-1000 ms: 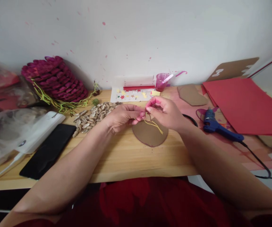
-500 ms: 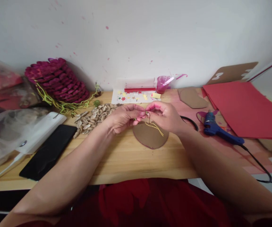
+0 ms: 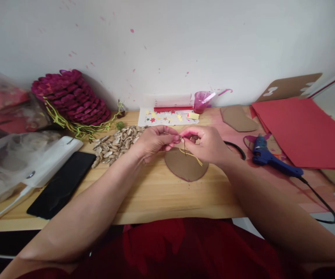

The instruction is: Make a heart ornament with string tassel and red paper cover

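My left hand [image 3: 160,140] and my right hand [image 3: 204,142] meet fingertip to fingertip over a round cardboard piece [image 3: 186,168]. Both pinch thin yarn [image 3: 185,146], with a dark strand hanging down between them. Yellow yarn ends [image 3: 195,157] trail below my right hand, across the cardboard. The exact spot where the fingers grip is small and partly hidden. A heap of pale brown shells or husks [image 3: 115,145] lies on the wooden table, left of my left hand.
Leftward are a magenta scaly cone [image 3: 71,99], yellow-green yarn [image 3: 65,122], a black phone [image 3: 61,185], a white power bank [image 3: 55,161] and plastic bags [image 3: 7,166]. Rightward lie a blue glue gun [image 3: 275,159] with its cord, red sheets [image 3: 307,131] and cut cardboard [image 3: 240,118]. A pink cup [image 3: 201,101] stands behind.
The two hands stay together at nearly the same place, their fingers shifting slightly. The dark strand now hangs straighter. The whole view has moved a little.
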A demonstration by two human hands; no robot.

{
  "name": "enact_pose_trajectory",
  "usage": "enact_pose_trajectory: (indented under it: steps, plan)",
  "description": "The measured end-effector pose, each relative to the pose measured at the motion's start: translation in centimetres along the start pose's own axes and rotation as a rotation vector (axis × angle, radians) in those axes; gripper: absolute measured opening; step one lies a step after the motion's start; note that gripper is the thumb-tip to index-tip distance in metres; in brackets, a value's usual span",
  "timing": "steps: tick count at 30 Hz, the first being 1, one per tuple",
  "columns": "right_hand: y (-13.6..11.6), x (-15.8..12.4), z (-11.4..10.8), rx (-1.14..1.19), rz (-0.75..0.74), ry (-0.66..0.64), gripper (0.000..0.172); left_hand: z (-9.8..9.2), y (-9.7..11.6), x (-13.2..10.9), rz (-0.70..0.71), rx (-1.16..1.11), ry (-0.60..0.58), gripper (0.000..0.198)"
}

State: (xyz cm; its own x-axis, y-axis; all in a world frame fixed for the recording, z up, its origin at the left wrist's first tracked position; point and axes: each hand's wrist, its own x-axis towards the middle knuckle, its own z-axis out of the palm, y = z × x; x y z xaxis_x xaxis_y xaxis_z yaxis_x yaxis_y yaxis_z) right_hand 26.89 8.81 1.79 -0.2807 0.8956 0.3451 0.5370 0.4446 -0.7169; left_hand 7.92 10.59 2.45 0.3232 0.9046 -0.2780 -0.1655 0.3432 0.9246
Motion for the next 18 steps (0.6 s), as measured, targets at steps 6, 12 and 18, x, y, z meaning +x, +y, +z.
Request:
enact_pose_trajectory:
  steps: [6, 12, 18]
  plan:
    - [0.1, 0.3, -0.6, 0.186, 0.106, -0.130, 0.016, 0.1, 0.2, 0.0, -0.006, 0.045, 0.025, 0.020]
    - [0.1, 0.4, -0.7, 0.114, 0.109, -0.132, 0.015, 0.1, 0.2, -0.1, -0.016, 0.068, -0.009, 0.012]
    - [-0.1, 0.5, -1.2, 0.047, 0.141, -0.157, 0.018, -0.1, 0.3, -0.2, -0.030, 0.074, -0.064, 0.008]
